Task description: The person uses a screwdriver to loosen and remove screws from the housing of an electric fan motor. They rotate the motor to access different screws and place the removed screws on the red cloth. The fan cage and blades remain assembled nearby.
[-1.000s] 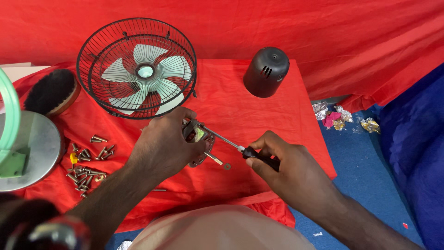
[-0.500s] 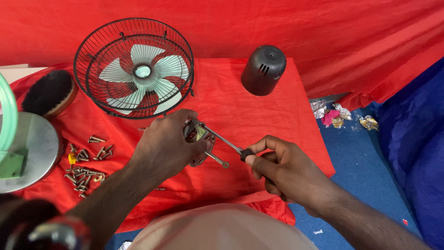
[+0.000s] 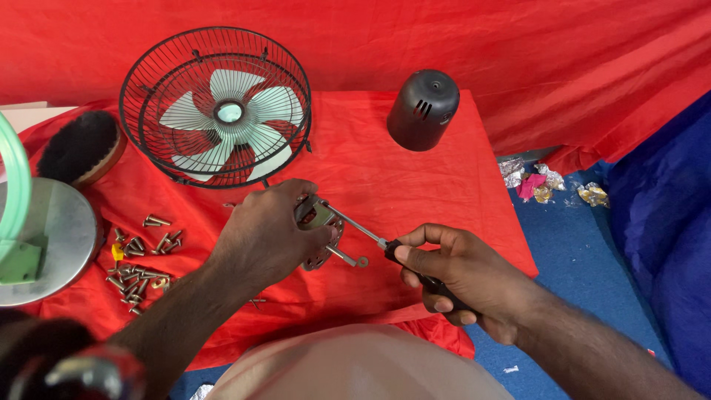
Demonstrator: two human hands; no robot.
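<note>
My left hand (image 3: 270, 235) grips a small metal fan motor part (image 3: 320, 222) on the red cloth, fingers wrapped over its top. My right hand (image 3: 453, 275) holds a black-handled screwdriver (image 3: 370, 235), its metal shaft angled up-left with the tip at the motor part. A thin shaft with a small washer (image 3: 352, 259) sticks out of the part toward my right hand. Behind the hands lies a black wire fan cage (image 3: 216, 106) with pale green blades.
A dark motor cover (image 3: 423, 110) stands at the back right of the red-covered table (image 3: 385, 185). Several loose screws (image 3: 139, 259) lie at left, near a round grey base (image 3: 46, 244) and a black brush (image 3: 79, 147). Foil scraps (image 3: 548, 184) litter the blue floor.
My right hand has shifted slightly down and right along the screwdriver, and the view has moved a little closer. My left hand stays on the motor part.
</note>
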